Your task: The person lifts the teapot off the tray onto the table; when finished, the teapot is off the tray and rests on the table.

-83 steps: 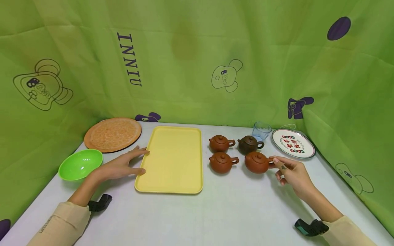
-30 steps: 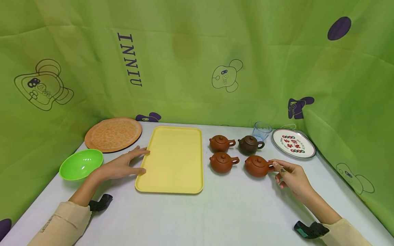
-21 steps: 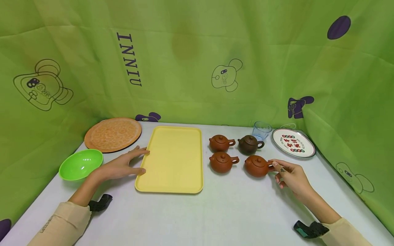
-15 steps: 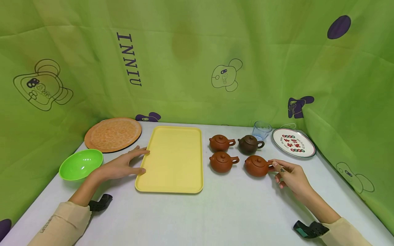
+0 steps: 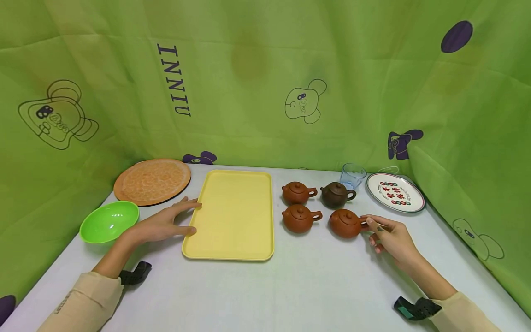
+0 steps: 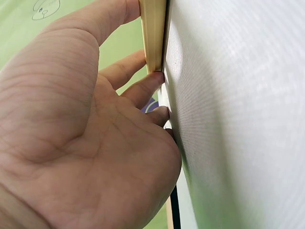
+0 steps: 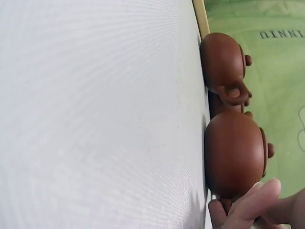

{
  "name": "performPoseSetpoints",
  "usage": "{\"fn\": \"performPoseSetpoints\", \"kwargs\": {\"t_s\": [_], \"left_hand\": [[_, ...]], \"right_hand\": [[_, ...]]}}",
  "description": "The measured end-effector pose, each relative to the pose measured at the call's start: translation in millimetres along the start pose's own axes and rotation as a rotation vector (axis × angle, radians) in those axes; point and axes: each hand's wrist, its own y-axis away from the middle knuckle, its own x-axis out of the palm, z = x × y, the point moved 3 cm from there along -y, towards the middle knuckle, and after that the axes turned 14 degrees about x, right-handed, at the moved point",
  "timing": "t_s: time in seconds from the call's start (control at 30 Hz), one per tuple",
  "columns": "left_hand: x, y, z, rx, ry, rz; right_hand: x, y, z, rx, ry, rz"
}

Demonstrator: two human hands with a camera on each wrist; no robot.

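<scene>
At the right, my right hand pinches the handle of a reddish-brown teapot between thumb and fingers; the right wrist view shows this teapot's round side upright at the table surface. Two similar teapots, a near one and a far one, stand to its left, and a dark brown teapot is behind it. My left hand rests its fingertips and thumb against the left rim of a yellow tray. From the left wrist, its fingers look loosely extended along the tray's edge.
A bright green bowl sits left of the left forearm, with a round orange-brown mat behind it. Back right are a clear blue glass and a white plate with red print. Green printed cloth encloses the white table's sides.
The right hand has drawn the held teapot slightly toward the person since the earliest frame, widening its gap from the dark teapot. The left hand and tray stay in place.
</scene>
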Motion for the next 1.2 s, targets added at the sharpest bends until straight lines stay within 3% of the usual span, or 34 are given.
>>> {"fn": "performPoseSetpoints", "kwargs": {"t_s": [0.37,0.63,0.9,1.07,1.2], "left_hand": [[0.2,-0.6,0.7,-0.001,-0.015,0.007],[-0.6,-1.9,-3.9,0.020,-0.063,0.015],[-8.9,-6.3,-29.5,0.109,-0.193,-0.040],[-7.6,-12.7,-43.4,0.119,-0.307,-0.109],[-1.1,-12.6,-47.3,0.098,-0.404,-0.132]], "right_hand": [[-4,0,0,0.042,-0.007,0.042],[-4,1,2,0.040,0.059,-0.002],[-12,3,10,-0.089,0.323,-0.101],[-18,4,15,-0.224,0.518,-0.199],[-21,6,20,-0.335,0.597,-0.269]]}}
